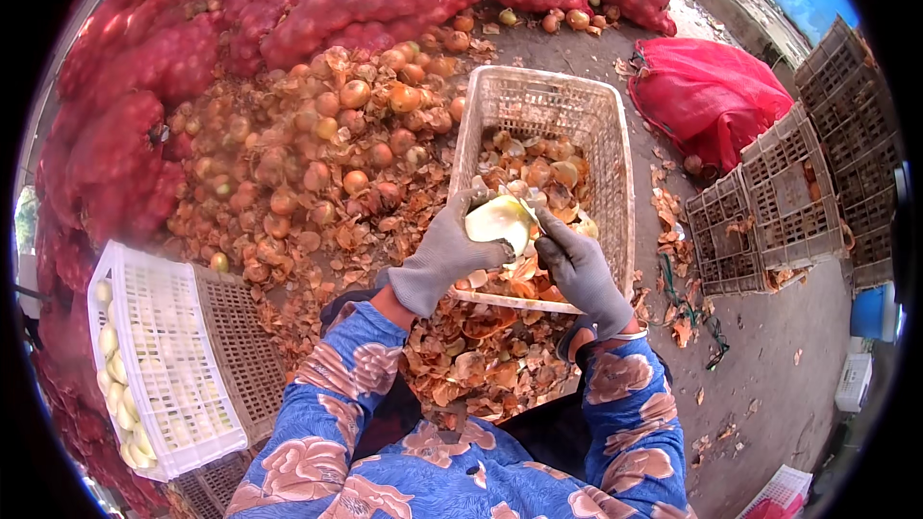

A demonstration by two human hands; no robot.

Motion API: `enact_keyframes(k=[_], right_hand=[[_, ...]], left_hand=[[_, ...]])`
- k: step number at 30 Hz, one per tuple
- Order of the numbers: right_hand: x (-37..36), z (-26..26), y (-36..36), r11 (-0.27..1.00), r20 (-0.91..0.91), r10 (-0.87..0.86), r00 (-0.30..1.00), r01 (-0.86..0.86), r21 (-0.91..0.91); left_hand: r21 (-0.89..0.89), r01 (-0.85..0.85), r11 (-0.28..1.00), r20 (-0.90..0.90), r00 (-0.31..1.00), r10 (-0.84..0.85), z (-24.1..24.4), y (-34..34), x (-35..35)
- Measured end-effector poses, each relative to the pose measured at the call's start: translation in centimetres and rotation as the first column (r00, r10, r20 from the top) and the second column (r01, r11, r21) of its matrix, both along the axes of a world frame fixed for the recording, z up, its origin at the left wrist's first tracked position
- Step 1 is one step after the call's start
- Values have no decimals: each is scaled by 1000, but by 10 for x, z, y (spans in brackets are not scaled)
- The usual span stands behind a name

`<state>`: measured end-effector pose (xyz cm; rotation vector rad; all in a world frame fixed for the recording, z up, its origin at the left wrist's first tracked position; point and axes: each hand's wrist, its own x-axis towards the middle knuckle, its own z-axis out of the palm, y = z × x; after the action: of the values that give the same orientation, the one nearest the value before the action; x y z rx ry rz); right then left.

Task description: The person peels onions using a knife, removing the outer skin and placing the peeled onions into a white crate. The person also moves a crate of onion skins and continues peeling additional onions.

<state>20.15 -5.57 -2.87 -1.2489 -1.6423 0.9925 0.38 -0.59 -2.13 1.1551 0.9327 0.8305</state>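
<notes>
My left hand, in a grey work glove, grips a pale onion with its skin largely off. Close against the onion's right side, the gloved right hand is closed on a small knife; only a thin strip of its blade shows, and the fingers hide the handle. Both hands are over the near part of a dirty white plastic crate. Inside that crate lie onion skins and cut pieces.
Unpeeled onions lie heaped at left, backed by red mesh sacks. A white crate of peeled onions stands at lower left. More crates and a pink mesh bag are at right. Loose skins cover the floor before me.
</notes>
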Motion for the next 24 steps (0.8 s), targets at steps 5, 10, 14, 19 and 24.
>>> enact_keyframes(k=[5, 10, 14, 19, 24], right_hand=[[12, 4, 2, 955, -282, -133, 950, 46, -293], [12, 10, 0, 962, -287, -173, 942, 99, -256], [11, 16, -4, 967, -318, -166, 933, 92, -237], [12, 15, -1, 981, -316, -166, 934, 124, -149], [30, 31, 0, 947, -430, -318, 845, 261, -189]], left_hand=[[0, 106, 994, 18, 994, -106, 21, -4, -9], [-130, 197, 972, 384, 913, -134, 19, -6, -11], [-266, 214, 940, 557, 830, -31, 19, -6, -4], [-359, 121, 925, 513, 854, 88, -3, -2, 9], [-488, 105, 866, 625, 734, 263, -6, 3, 12]])
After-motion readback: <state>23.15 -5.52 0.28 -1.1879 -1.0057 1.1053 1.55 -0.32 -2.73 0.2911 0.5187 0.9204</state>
